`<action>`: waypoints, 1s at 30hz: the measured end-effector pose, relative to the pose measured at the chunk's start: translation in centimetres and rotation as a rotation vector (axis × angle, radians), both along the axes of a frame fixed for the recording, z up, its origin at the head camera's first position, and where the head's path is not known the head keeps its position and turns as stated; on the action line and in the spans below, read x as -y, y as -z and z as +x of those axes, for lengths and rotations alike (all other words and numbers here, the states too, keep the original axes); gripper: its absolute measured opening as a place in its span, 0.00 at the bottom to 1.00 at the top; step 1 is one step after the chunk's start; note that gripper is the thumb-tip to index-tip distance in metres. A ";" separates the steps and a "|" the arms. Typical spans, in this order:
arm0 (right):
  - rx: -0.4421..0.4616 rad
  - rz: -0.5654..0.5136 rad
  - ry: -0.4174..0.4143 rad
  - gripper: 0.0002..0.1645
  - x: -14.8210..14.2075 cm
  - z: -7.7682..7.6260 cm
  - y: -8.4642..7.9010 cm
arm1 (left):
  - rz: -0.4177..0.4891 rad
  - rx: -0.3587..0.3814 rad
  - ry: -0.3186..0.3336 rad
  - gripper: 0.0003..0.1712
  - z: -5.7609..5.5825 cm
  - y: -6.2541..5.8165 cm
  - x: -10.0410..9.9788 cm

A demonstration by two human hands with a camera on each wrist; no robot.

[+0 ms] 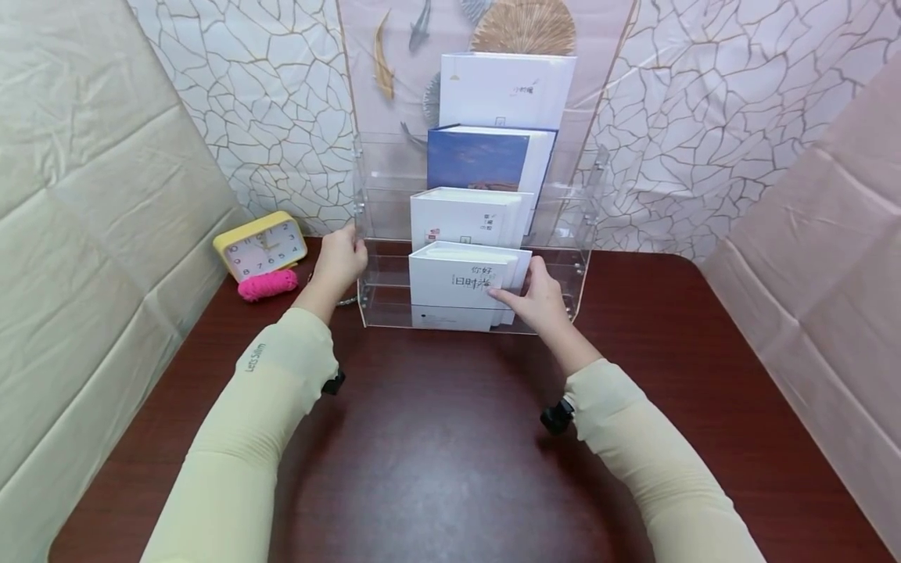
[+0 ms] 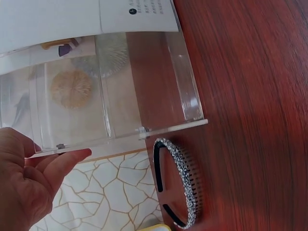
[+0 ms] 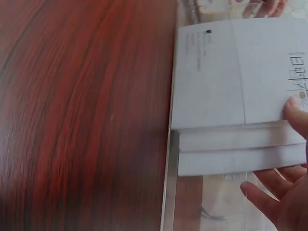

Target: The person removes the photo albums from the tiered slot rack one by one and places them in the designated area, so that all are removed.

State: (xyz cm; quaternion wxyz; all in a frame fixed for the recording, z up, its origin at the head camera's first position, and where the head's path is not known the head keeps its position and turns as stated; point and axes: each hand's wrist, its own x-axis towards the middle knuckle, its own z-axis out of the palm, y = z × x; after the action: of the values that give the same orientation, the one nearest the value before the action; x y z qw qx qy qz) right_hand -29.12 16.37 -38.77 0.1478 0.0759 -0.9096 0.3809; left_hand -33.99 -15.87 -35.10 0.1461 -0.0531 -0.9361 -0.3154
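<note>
A clear acrylic tiered book rack (image 1: 385, 295) stands on the table with white and blue books in its tiers. My left hand (image 1: 341, 258) holds the rack's left side panel, thumb and fingers on either side of its edge in the left wrist view. My right hand (image 1: 542, 301) grips the right side of the white book (image 1: 446, 281) in the lowest front tier. In the right wrist view the thumb lies on the front cover (image 3: 211, 86) and the other fingers reach behind the book. Farther back stand another white book (image 1: 457, 215), a blue book (image 1: 479, 156) and a tall white book (image 1: 493, 82).
Left of the rack are a yellow alarm clock (image 1: 263, 244) and a pink yarn skein (image 1: 267, 285). A glittery headband (image 2: 185, 180) lies beside the rack's left side. Patterned cloth (image 1: 253, 102) hangs behind the dark red wooden table (image 1: 436, 438).
</note>
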 end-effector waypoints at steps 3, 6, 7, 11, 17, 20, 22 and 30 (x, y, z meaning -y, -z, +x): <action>-0.028 -0.003 -0.005 0.38 0.1 -0.1 -0.1 | -0.006 -0.015 0.014 0.12 -0.1 0.0 0.1; -0.038 -0.016 -0.020 0.38 0.3 -0.2 -0.3 | -0.006 -0.021 0.024 0.10 -0.2 0.0 0.2; -0.040 -0.017 -0.022 0.38 0.4 -0.3 -0.3 | -0.004 -0.019 0.024 0.09 -0.2 0.0 0.2; -0.039 -0.014 -0.028 0.37 0.7 -0.4 -0.6 | 0.010 -0.001 0.026 0.09 -0.1 0.1 0.3; -0.066 0.042 -0.027 0.34 1.5 -0.3 -1.5 | 0.002 0.011 0.031 0.09 0.2 0.0 0.4; -0.090 0.081 -0.041 0.34 2.2 -0.4 -2.1 | 0.012 0.020 0.031 0.12 0.2 0.0 0.3; -0.107 0.101 -0.052 0.34 2.6 -0.4 -2.4 | 0.025 0.032 0.032 0.15 0.1 0.0 0.3; -0.183 -0.049 -0.107 0.31 3.7 -0.6 -2.2 | 0.040 0.051 0.026 0.16 -0.1 0.1 0.3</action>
State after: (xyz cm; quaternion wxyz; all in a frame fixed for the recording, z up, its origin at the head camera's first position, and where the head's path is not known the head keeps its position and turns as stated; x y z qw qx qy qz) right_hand -29.73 12.70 -36.61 0.2114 0.1551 -0.8773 0.4019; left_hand -34.05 -16.15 -35.18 0.1193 -0.0543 -0.9323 -0.3372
